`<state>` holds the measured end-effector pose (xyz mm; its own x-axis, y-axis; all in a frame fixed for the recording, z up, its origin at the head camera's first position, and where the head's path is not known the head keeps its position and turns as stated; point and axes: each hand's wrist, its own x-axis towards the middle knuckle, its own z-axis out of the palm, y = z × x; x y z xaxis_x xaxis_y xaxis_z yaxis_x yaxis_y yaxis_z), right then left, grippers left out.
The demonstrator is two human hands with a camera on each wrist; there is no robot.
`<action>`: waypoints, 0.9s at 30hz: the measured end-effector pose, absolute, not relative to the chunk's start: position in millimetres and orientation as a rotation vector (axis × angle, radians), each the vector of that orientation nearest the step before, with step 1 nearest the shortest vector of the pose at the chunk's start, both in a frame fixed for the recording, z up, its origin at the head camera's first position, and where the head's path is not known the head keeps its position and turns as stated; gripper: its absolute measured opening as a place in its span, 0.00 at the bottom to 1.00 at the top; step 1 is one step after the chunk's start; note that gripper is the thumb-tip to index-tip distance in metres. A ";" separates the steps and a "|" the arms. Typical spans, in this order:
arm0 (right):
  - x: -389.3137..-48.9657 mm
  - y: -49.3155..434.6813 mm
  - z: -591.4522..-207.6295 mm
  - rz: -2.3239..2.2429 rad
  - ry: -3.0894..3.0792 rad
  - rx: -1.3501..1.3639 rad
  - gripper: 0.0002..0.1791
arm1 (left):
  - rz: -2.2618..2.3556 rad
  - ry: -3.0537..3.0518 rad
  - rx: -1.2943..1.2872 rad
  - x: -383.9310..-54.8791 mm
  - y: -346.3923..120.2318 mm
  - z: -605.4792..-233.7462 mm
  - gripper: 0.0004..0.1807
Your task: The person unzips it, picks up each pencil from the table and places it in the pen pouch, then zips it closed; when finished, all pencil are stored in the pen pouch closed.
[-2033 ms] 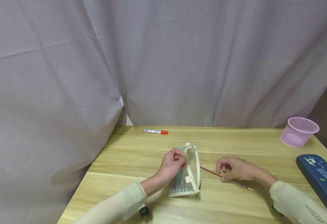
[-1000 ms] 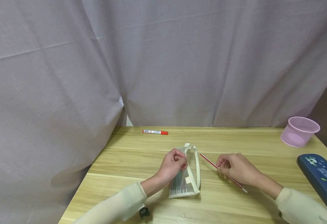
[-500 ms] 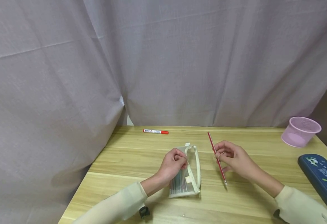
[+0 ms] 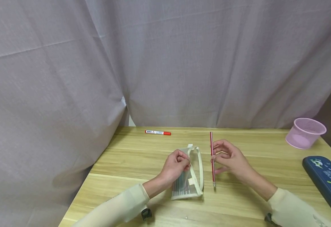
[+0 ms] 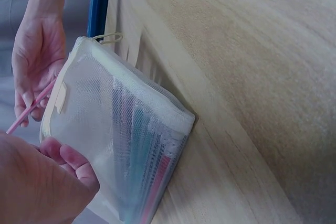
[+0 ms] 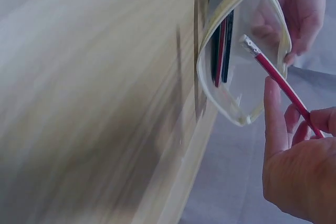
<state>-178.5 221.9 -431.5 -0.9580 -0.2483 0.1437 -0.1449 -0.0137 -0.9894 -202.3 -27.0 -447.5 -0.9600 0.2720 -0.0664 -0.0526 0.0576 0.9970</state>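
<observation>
A translucent mesh pencil case (image 4: 182,187) with a cream zip edge stands on the table, its mouth spread wide toward the right. My left hand (image 4: 173,167) pinches the edge of that mouth. Several pencils (image 6: 223,51) show inside the case in the right wrist view. My right hand (image 4: 233,159) holds a red striped pencil (image 4: 212,164) between thumb and fingers, just right of the case and apart from it. The pencil's silver ferrule and pale eraser end points nearer the person. In the left wrist view the held pencil (image 5: 31,106) lies partly behind the case.
A red-capped marker (image 4: 158,132) lies near the table's back edge. A pink mesh pen cup (image 4: 303,135) stands at the back right, and a dark blue case (image 4: 325,183) with panda pictures lies at the right. A grey curtain (image 4: 168,63) hangs behind the table.
My right hand has lifted the red pencil off the table and turned it from slanting to nearly straight away from me, then moved it left toward the pencil case. My left hand has stayed put.
</observation>
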 end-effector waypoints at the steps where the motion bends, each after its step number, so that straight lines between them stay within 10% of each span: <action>1: -178.8 219.4 -432.7 -2.149 2.153 -0.424 0.21 | 1.993 2.098 0.220 -202.4 -27.0 -447.6 0.04; 27: -166.6 167.9 -451.1 -2.202 2.055 0.047 0.23 | 1.993 2.100 0.238 -201.5 -24.2 -448.0 0.03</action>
<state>-166.6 167.9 -451.1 -0.9912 -0.0730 -0.1103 0.1150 -0.0649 -0.9912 -201.5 -24.2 -448.0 -0.9589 0.2776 -0.0585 -0.0440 0.0582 0.9973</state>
